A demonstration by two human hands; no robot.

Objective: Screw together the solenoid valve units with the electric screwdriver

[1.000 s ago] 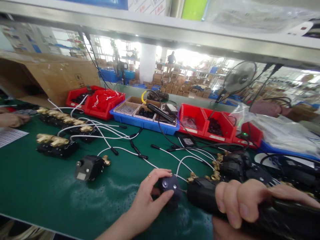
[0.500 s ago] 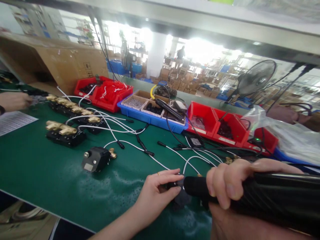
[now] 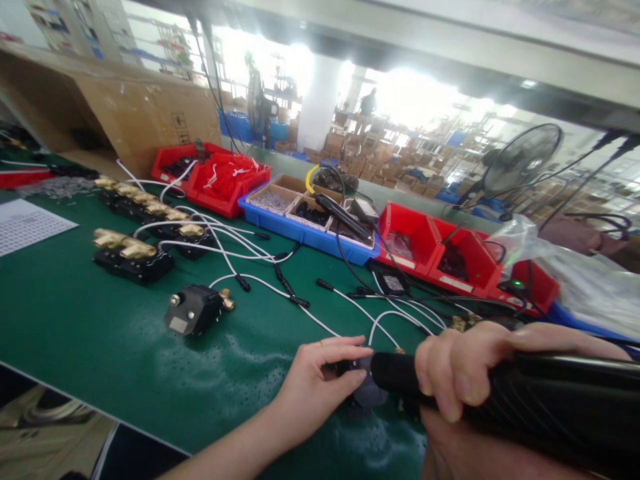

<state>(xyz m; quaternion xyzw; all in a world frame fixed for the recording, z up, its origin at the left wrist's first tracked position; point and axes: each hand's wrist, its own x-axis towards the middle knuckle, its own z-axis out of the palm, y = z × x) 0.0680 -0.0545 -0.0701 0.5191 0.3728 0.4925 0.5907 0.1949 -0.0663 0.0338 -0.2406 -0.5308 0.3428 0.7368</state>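
Observation:
My right hand [image 3: 457, 367] is wrapped round a thick black power screwdriver [image 3: 565, 393], held level with its nose pointing left. That nose meets a dark unit [image 3: 369, 393] on the green table, and the exact contact point is hidden. The fingers and thumb of my left hand [image 3: 320, 377] grip this unit from the left side. A white cable [image 3: 320, 327] runs from near it up and left. Farther left sits a similar black box-shaped unit [image 3: 193, 310] with a brass fitting [image 3: 227, 300].
Black units with brass fittings [image 3: 133, 248] stand at the left, near a printed sheet [image 3: 30, 227]. Red bins [image 3: 410, 263] and a blue tray [image 3: 310, 235] of small parts line the back. A cardboard box [image 3: 145, 113] stands back left. Cables cross the middle.
Another person's hand at the far left has left the view. The camera has shifted slightly. My hands keep their hold on the unit and the screwdriver.

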